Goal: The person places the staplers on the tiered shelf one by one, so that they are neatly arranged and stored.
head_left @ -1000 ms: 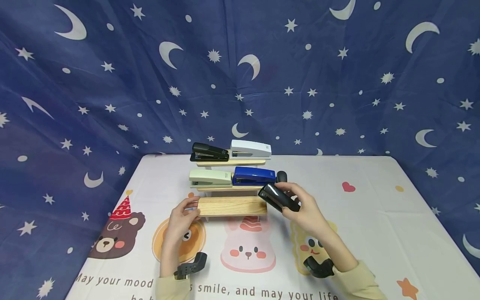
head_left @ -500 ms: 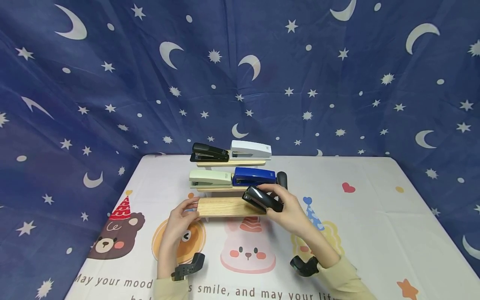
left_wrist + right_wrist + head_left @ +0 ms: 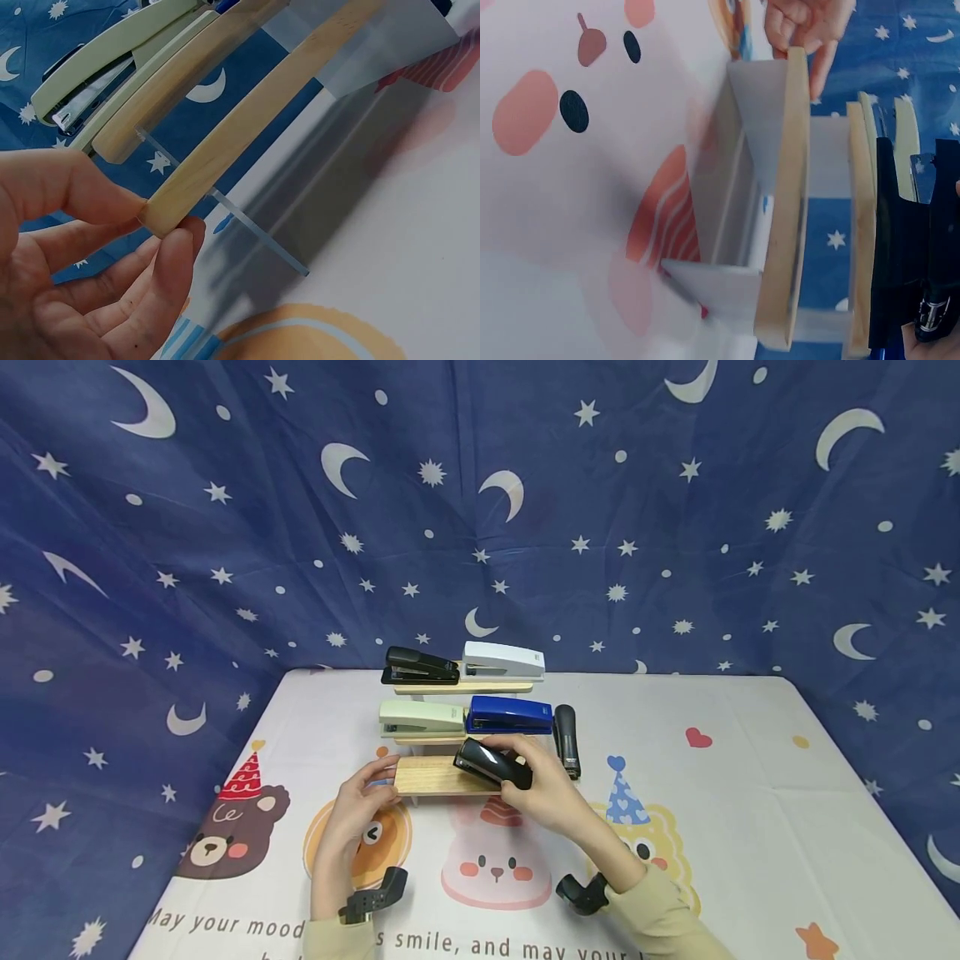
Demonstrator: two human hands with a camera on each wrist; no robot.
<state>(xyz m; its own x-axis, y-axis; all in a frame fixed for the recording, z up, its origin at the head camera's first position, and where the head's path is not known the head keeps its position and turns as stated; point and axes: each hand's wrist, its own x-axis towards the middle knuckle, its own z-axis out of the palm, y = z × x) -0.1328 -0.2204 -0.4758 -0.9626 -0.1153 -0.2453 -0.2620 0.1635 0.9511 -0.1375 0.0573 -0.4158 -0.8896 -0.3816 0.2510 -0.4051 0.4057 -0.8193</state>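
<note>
In the head view my left hand point(image 3: 362, 802) pinches the left end of the wooden bottom shelf point(image 3: 420, 775) of a three-tier rack. The left wrist view shows the thumb and fingers of that left hand point(image 3: 82, 255) on the end of the board point(image 3: 247, 127). My right hand point(image 3: 546, 785) grips a glossy black stapler point(image 3: 487, 763), tilted, over the right half of this shelf. In the right wrist view the held stapler point(image 3: 900, 247) appears above the bottom board point(image 3: 784, 202), with a gap between them; the right hand is mostly out of that view.
On the middle tier sit a pale green stapler point(image 3: 422, 717) and a blue stapler point(image 3: 510, 715). The top tier bears a black stapler point(image 3: 420, 666) and a white stapler point(image 3: 502, 661). Another black stapler point(image 3: 567, 741) lies right of the rack on the printed tablecloth point(image 3: 750, 793).
My right hand has carried the glossy black stapler leftward, from beside the rack to over the bottom shelf, uncovering the black stapler at the right. The left hand keeps its place.
</note>
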